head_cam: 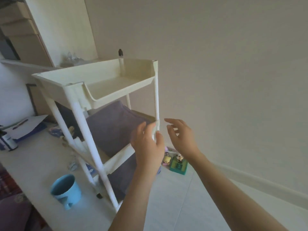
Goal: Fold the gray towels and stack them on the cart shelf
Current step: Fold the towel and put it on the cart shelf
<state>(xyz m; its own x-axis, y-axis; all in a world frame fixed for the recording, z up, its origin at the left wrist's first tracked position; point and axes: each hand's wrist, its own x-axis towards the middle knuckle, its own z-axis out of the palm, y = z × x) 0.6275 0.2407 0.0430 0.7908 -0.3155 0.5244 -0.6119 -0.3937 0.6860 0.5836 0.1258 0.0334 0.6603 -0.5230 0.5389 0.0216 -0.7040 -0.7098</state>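
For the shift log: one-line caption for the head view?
Both hands, left hand and right hand, open beside the white cart's middle shelf, which holds a gray towel.

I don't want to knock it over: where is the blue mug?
In the head view, the blue mug stands low on the left, on the white surface beside the cart's front legs.
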